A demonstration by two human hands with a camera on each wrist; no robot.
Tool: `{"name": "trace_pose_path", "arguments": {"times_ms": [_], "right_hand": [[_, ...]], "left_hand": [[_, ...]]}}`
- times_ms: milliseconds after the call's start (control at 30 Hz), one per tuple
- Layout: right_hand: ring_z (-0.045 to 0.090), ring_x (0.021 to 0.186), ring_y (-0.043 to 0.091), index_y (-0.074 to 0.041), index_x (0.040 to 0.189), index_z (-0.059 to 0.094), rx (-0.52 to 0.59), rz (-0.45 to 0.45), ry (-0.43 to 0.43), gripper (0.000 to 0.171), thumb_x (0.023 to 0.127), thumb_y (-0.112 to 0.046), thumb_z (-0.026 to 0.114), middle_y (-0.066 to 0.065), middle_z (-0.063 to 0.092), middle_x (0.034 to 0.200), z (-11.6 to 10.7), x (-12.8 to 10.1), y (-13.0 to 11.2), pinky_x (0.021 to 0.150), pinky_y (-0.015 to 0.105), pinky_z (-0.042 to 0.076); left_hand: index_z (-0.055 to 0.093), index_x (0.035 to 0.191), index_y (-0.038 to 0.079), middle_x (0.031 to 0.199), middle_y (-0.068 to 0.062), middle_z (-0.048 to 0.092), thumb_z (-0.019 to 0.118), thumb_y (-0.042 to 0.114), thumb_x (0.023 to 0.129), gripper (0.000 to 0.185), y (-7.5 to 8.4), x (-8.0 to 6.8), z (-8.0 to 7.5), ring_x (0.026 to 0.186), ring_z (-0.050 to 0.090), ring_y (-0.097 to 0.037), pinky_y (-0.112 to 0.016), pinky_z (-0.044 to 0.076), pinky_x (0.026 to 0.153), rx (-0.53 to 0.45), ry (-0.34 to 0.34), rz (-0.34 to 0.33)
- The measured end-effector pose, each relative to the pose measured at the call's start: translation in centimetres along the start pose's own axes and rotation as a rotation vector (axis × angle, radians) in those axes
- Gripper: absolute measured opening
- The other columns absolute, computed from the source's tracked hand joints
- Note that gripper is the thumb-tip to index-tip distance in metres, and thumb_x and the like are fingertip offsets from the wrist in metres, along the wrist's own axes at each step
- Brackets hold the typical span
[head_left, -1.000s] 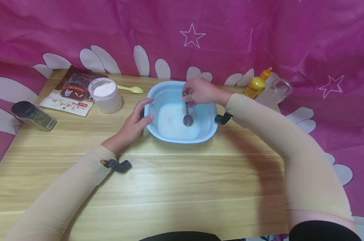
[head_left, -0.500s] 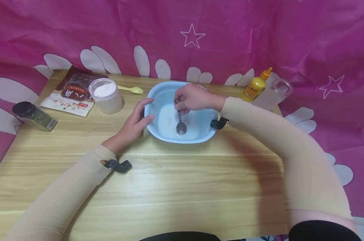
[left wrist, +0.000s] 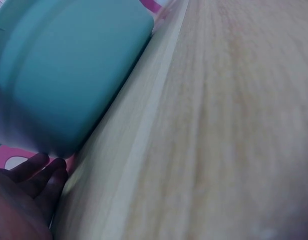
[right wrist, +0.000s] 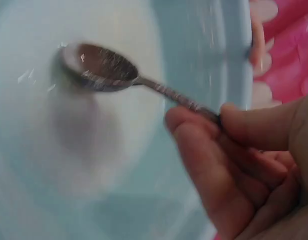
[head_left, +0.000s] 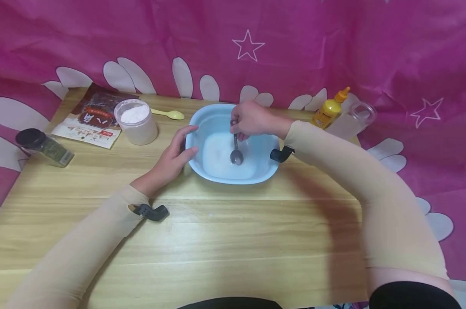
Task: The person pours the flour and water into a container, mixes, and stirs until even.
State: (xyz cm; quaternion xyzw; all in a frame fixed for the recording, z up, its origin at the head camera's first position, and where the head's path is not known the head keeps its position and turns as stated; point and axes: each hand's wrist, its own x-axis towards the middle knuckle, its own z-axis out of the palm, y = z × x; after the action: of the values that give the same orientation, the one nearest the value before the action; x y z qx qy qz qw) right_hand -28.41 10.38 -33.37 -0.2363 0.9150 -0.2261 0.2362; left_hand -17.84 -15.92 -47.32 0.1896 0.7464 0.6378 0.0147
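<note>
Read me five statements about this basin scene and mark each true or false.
1. The right hand pinches a dark spoon. True.
2. The left hand holds a cup. False: it touches the rim of the blue basin.
3. A yellow spoon lies between the powder jar and the basin. True.
4. The powder jar is covered. False: it is open, showing white powder.
5. A yellow bottle is right of the basin. True.

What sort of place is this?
Perhaps a makeshift work corner in a home: a wooden table, a pink patterned sheet behind it, and a blue basin on top.
</note>
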Motion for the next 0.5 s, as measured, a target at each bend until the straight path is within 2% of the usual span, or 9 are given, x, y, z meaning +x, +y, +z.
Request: {"name": "trace_pose_path", "arguments": {"times_ms": [100, 233, 367, 433, 500], "right_hand": [[0.081, 0.081, 0.021, -0.002, 0.107, 0.074, 0.071, -0.052, -0.042, 0.010, 0.105, -0.011, 0.078, 0.011, 0.079, 0.091, 0.7, 0.0, -0.3, 0.076, 0.032, 0.068], [0.081, 0.081, 0.020, -0.001, 0.108, 0.073, 0.111, -0.058, 0.063, 0.011, 0.105, -0.011, 0.077, 0.011, 0.078, 0.093, 0.9, 0.7, -0.4, 0.076, 0.030, 0.068], [0.078, 0.080, 0.018, -0.003, 0.108, 0.071, 0.012, 0.007, 0.179, 0.010, 0.107, -0.013, 0.075, 0.009, 0.076, 0.094, 0.0, 0.7, 0.6, 0.075, 0.028, 0.065], [0.077, 0.078, 0.018, -0.004, 0.105, 0.071, -0.060, 0.020, 0.193, 0.012, 0.108, -0.015, 0.075, 0.008, 0.076, 0.091, -0.4, 0.4, 1.0, 0.074, 0.030, 0.062], [0.077, 0.077, 0.018, -0.005, 0.103, 0.072, -0.094, 0.009, 0.163, 0.012, 0.107, -0.015, 0.075, 0.008, 0.076, 0.088, -0.6, -0.1, 1.2, 0.073, 0.032, 0.061]], "left_hand": [[0.037, 0.170, 0.018, 0.164, -0.026, 0.047, 0.058, 0.014, 0.114, 0.060, -0.1, 0.1, 0.2, 0.148, 0.051, -0.040, -0.026, 0.059, 0.104, -0.037, 0.002, -0.005], [0.037, 0.169, 0.018, 0.162, -0.026, 0.048, 0.058, 0.015, 0.113, 0.060, -0.4, -0.2, 0.2, 0.145, 0.054, -0.041, -0.022, 0.060, 0.098, -0.049, 0.015, -0.014], [0.038, 0.169, 0.019, 0.162, -0.026, 0.049, 0.059, 0.017, 0.113, 0.060, -0.4, -0.2, 0.2, 0.143, 0.055, -0.042, -0.023, 0.062, 0.094, -0.030, 0.018, -0.017], [0.038, 0.169, 0.019, 0.162, -0.026, 0.049, 0.059, 0.017, 0.113, 0.060, -0.3, -0.1, 0.1, 0.143, 0.055, -0.041, -0.023, 0.062, 0.095, -0.024, 0.015, -0.011], [0.038, 0.169, 0.018, 0.163, -0.025, 0.048, 0.059, 0.016, 0.113, 0.060, -0.2, -0.1, 0.1, 0.144, 0.054, -0.041, -0.022, 0.061, 0.097, -0.021, 0.012, -0.003]]}}
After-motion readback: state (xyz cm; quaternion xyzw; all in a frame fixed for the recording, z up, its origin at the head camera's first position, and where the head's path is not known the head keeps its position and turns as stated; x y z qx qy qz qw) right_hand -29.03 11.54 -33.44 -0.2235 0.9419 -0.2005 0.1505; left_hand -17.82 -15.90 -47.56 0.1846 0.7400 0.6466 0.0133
